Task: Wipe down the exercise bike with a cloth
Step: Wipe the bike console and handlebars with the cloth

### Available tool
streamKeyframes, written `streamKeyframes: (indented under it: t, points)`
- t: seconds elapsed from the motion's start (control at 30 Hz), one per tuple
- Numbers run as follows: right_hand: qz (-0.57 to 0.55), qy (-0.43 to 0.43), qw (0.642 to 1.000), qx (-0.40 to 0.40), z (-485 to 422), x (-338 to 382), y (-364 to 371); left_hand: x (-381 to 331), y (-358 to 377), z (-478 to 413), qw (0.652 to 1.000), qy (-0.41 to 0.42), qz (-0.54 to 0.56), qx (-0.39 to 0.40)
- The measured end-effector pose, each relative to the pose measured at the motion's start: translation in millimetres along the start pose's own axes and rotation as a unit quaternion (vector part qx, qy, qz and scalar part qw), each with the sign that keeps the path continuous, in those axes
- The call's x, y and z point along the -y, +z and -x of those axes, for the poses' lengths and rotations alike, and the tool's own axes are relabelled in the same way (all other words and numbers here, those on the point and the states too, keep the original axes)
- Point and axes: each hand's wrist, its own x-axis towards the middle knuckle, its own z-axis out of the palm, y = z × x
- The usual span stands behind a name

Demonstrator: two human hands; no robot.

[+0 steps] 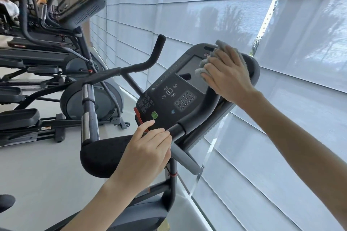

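The exercise bike's dark console point(169, 99) with keypad and screen tilts in the middle of the head view, with black handlebars point(120, 70) to its left. My right hand point(227, 75) presses a grey cloth point(205, 65) flat against the console's upper right, over the screen's edge; most of the cloth is hidden under the palm. My left hand point(148, 148) rests on the console's lower edge beside the padded armrest point(105, 155), its fingers bent against the rim near the green button.
Window blinds point(281, 24) run close along the right side behind the console. Several elliptical machines point(78, 84) stand in a row to the left on a pale floor point(37, 174). A person sits far back at the upper left.
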Motion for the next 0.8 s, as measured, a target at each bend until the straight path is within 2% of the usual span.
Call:
streamKeyframes:
  t: [0.17, 0.27, 0.43, 0.53, 0.67, 0.8]
  points:
    - [0.004, 0.001, 1.0, 0.019, 11.7, 17.2, 5.2, -0.6, 0.1, 1.3, 1.0, -0.003, 0.006, -0.004]
    - [-0.069, -0.025, 0.996, 0.057, 29.5, 49.6, -0.4, -1.1, -0.3, 2.3, 1.0, -0.008, 0.007, -0.005]
    - [-0.178, 0.064, 0.973, 0.131, 40.2, 88.9, -18.0, -2.3, -1.2, 4.0, 1.0, -0.003, 0.003, -0.001]
    - [-0.275, 0.129, 0.936, 0.179, 40.4, 106.7, -27.6, -2.1, -1.9, 4.0, 1.0, 0.0, -0.002, -0.002]
    - [-0.358, 0.176, 0.903, 0.162, 51.4, 123.0, -39.2, -2.1, -1.0, 5.0, 1.0, 0.003, -0.001, -0.003]
    - [-0.409, 0.171, 0.887, 0.128, 59.5, 123.6, -41.1, 0.0, -1.1, 4.2, 1.0, 0.007, -0.001, 0.002]
